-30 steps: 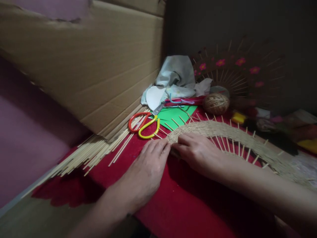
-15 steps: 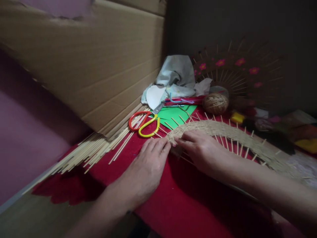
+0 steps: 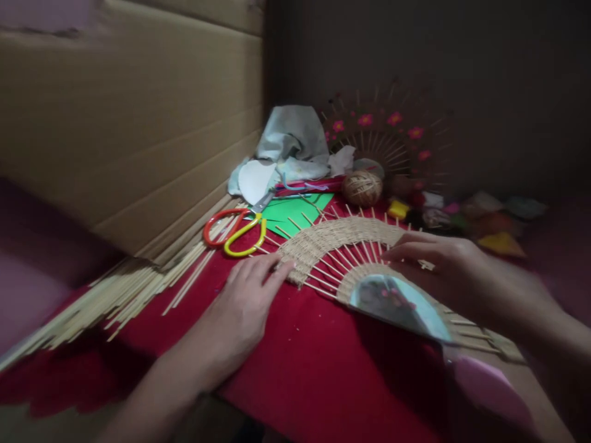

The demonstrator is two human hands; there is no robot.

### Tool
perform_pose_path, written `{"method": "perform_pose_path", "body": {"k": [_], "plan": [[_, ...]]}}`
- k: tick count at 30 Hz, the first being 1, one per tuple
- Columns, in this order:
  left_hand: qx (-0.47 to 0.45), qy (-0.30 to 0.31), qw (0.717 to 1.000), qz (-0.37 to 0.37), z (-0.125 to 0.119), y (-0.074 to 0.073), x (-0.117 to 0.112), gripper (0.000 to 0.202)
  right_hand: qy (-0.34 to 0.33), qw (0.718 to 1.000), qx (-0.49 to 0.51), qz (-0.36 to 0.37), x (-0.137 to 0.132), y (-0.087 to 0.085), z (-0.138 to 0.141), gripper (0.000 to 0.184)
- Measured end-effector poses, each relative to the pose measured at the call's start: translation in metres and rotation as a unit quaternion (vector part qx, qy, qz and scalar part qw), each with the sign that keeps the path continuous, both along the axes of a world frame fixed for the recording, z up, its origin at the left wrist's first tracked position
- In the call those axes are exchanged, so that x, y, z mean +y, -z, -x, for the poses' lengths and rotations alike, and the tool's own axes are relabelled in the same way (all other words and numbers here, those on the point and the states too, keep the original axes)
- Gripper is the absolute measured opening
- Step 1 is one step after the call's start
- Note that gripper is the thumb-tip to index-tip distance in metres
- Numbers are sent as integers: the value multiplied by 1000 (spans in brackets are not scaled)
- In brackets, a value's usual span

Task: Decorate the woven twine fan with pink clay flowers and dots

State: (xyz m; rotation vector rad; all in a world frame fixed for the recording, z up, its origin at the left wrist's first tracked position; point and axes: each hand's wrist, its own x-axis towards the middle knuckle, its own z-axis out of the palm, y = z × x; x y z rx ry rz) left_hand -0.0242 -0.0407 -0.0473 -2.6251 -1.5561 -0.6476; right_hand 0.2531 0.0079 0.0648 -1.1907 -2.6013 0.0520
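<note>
A half-round frame of thin sticks with a woven twine band (image 3: 318, 243) lies on the red cloth. At its inner centre sits a half-round mirror (image 3: 392, 301), bordered by a second, smaller woven strip. My left hand (image 3: 247, 301) holds the band's left end, its thumb on top of the weave and its fingers along the outer edge. Over the right part of the band is my right hand (image 3: 443, 264), its fingers stretched out and slightly apart; nothing shows in them. Its fingers hide some of the weave and the sticks.
Scissors (image 3: 235, 234) with red and yellow handles lie beyond my left hand, by green paper (image 3: 295, 212). Loose sticks (image 3: 124, 301) lie along the cardboard (image 3: 184, 123). A twine ball (image 3: 362, 187), grey cloth (image 3: 293, 135) and a flowered stick frame (image 3: 369, 123) stand behind.
My right hand has left the band's left end and moved right across the frame, uncovering the mirror. My left hand stays at the left end. The view has shifted to the right.
</note>
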Motion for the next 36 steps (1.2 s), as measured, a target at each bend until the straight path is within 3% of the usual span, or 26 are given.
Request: {"method": "perform_pose_path", "body": {"k": [4, 9, 12, 17, 20, 24, 30, 36], "plan": [[-6, 4, 1000, -25, 1, 2, 4, 53, 49, 998, -35, 29, -15, 0, -14, 17], [-12, 1, 999, -42, -1, -3, 5, 47, 14, 999, -36, 37, -16, 31, -21, 11], [-7, -5, 999, -38, -3, -5, 5, 46, -5, 999, -44, 12, -12, 45, -22, 17], [-9, -15, 1000, -13, -3, -8, -1, 49, -19, 1000, -16, -12, -8, 45, -19, 19], [-7, -16, 1000, 4, -4, -9, -3, 50, -15, 1000, 14, 7, -1, 36, -4, 13], [-11, -17, 1000, -3, -5, -9, -3, 50, -43, 997, 53, 37, 16, 30, 37, 11], [1, -24, 1000, 3, -5, -9, -6, 54, -97, 992, 51, 62, 38, 44, 88, 12], [27, -30, 999, -3, -5, -6, -7, 54, -106, 991, 51, 67, 40, 57, 95, 14]]}}
